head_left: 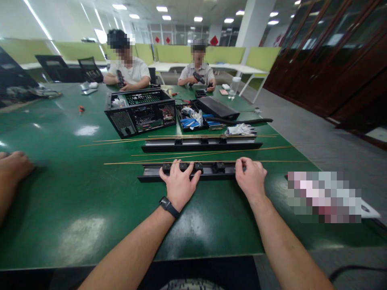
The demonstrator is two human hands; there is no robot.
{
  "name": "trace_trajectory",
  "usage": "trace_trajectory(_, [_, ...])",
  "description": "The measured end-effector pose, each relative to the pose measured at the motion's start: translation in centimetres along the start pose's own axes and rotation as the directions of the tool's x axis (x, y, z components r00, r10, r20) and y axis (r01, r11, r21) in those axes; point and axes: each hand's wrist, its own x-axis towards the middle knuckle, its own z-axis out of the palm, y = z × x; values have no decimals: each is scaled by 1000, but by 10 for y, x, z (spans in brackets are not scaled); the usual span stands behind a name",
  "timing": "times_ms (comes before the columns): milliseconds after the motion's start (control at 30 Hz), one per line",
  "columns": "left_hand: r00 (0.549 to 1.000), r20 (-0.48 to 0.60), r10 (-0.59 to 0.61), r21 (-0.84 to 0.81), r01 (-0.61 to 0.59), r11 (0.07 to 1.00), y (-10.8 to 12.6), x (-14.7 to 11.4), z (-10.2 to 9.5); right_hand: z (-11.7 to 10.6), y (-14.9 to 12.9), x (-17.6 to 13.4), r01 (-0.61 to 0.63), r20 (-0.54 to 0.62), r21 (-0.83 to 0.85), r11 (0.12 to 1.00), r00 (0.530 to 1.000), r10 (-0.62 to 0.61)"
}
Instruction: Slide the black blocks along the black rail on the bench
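Note:
A long black rail (211, 177) with a grey inner channel lies across the green table in front of me. Several small black blocks sit along it, one a black block (219, 166) between my hands. My left hand (180, 183), with a dark watch on its wrist, rests over the rail's left half, fingers spread and touching the blocks. At the rail's right end my right hand (251, 177) is closed in a pinch at a thin brass-coloured rod (282, 161). That rod runs along the rail's far side, past both hands; the pinching fingertips are partly hidden.
Behind lies a second black rail (202, 148) with more thin rods. Farther back are an opened computer case (142, 112), a tray with gloves (193, 119), and white gloves (241, 129). Another person's hand (16, 167) is at left. Two people sit opposite, holding dark tools.

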Motion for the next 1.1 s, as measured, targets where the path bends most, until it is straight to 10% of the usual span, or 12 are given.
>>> trace_trajectory(1100, [1000, -19, 4, -2, -4, 1000, -1, 0, 2, 6, -6, -6, 128, -31, 68, 989, 992, -126])
